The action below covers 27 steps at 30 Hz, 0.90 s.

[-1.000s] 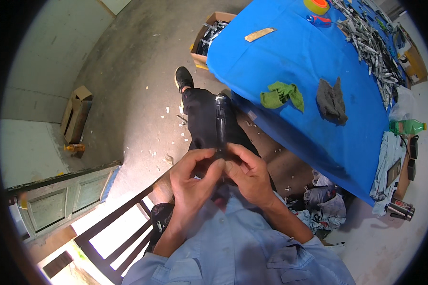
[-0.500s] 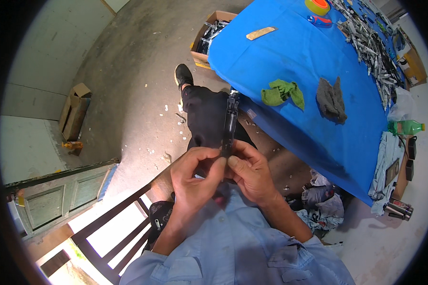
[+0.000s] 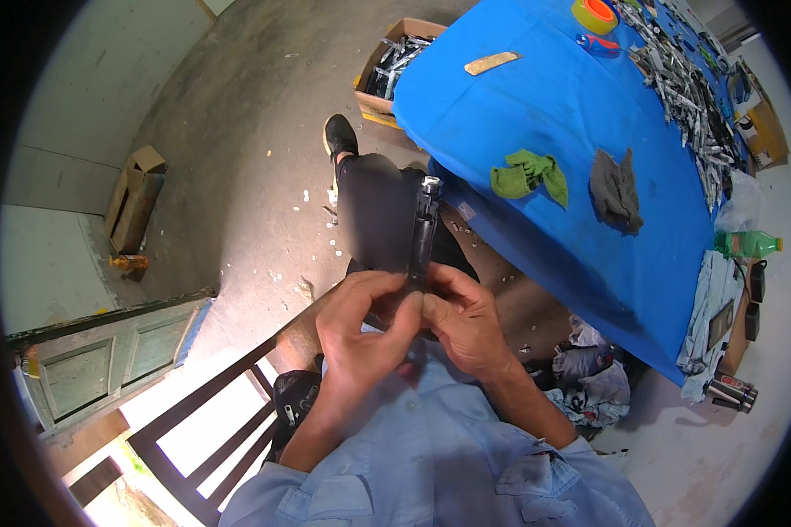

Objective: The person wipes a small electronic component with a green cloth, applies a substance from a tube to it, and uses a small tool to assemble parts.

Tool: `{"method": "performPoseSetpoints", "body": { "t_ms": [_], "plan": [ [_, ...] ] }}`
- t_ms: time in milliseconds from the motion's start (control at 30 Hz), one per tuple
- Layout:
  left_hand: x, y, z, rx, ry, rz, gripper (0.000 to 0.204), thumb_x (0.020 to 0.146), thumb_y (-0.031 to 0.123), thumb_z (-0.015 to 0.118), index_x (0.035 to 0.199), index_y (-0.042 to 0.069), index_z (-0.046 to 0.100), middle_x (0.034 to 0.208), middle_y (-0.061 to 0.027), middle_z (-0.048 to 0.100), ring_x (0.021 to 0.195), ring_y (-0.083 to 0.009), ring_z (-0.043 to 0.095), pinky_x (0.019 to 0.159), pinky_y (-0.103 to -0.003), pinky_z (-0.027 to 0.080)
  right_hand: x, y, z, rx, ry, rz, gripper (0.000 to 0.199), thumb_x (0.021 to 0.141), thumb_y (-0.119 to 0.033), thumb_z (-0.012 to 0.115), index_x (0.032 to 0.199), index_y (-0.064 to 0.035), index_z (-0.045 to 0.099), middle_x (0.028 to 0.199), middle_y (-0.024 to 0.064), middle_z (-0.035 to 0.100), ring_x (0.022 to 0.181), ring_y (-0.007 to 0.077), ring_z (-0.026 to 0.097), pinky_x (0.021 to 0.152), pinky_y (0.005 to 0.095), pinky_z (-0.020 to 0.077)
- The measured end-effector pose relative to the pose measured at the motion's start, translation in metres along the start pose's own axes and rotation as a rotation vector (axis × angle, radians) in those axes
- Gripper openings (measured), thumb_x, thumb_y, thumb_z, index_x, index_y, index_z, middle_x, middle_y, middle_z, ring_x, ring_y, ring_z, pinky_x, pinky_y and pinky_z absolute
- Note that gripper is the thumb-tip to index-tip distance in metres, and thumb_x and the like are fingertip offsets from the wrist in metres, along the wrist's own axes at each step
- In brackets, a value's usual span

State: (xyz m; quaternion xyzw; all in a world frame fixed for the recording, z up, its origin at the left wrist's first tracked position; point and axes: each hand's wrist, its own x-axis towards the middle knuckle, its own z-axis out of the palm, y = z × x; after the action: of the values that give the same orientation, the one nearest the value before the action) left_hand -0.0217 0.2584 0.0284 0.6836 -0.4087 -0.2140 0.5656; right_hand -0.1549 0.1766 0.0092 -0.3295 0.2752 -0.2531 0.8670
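Note:
A slim, dark, elongated part (image 3: 423,235) with a small bright tip points away from me over my lap. I cannot make out its exact kind. Its near end sits between my left hand (image 3: 360,329) and my right hand (image 3: 468,325). Both hands are closed on it, thumbs almost meeting at the near end and curled fingers behind. The fingertips partly cover that end. My legs in dark trousers lie below the part, and the blue-covered table (image 3: 536,97) stands to the right of it.
On the table lie a green cloth (image 3: 531,178), a grey cloth (image 3: 616,191), a tan strip (image 3: 492,63), yellow tape (image 3: 594,16) and a heap of metallic parts (image 3: 690,105). A cardboard box of similar parts (image 3: 397,66) stands beyond my foot. A wooden chair (image 3: 211,413) is at left.
The far end of the dark part has tipped slightly, and its bright tip shows more clearly. Both hands keep nearly the same grip. The view has shifted a little.

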Motion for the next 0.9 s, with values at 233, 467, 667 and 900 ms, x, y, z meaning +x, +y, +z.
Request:
{"method": "performPoseSetpoints", "body": {
  "t_ms": [233,467,667,900],
  "plan": [
    [0.005,0.009,0.001,0.058,-0.004,0.069,0.022,0.085,-0.005,0.081,0.105,-0.006,0.073,0.106,-0.0159,0.072,0.081,-0.0142,0.072,0.069,-0.024,0.058,-0.003,0.003,-0.004,0.032,0.013,0.005,0.043,0.106,-0.005,0.063,0.146,0.0049,0.053,0.128,0.0089,0.066,0.11,0.0131,0.065,0.092,0.0276,0.0544],
    [0.006,0.004,0.0,0.004,-0.041,0.024,0.021,0.086,-0.006,0.08,0.105,-0.006,0.074,0.106,-0.0148,0.073,0.082,-0.0142,0.072,0.069,-0.024,0.058,-0.001,0.007,-0.009,-0.051,-0.029,-0.105,0.04,0.106,-0.004,0.062,0.144,0.0052,0.056,0.132,0.0093,0.065,0.116,0.0147,0.065,0.098,0.0282,0.054],
    [0.01,0.003,-0.004,0.057,-0.074,0.113,0.02,0.086,-0.006,0.08,0.105,-0.007,0.074,0.106,-0.0144,0.073,0.083,-0.0145,0.073,0.072,-0.024,0.059,-0.003,0.011,-0.013,0.003,-0.011,0.004,0.04,0.107,-0.006,0.062,0.144,0.0043,0.056,0.131,0.009,0.065,0.116,0.0145,0.064,0.1,0.0299,0.0544],
    [0.001,0.0,0.006,0.023,0.025,0.039,0.023,0.084,-0.007,0.081,0.105,-0.006,0.073,0.104,-0.0156,0.072,0.081,-0.0144,0.072,0.068,-0.024,0.06,-0.002,0.014,-0.006,0.21,-0.009,0.009,0.042,0.108,-0.007,0.06,0.146,0.005,0.051,0.131,0.0113,0.064,0.117,0.0198,0.066,0.102,0.0355,0.0566]
  ]
}}
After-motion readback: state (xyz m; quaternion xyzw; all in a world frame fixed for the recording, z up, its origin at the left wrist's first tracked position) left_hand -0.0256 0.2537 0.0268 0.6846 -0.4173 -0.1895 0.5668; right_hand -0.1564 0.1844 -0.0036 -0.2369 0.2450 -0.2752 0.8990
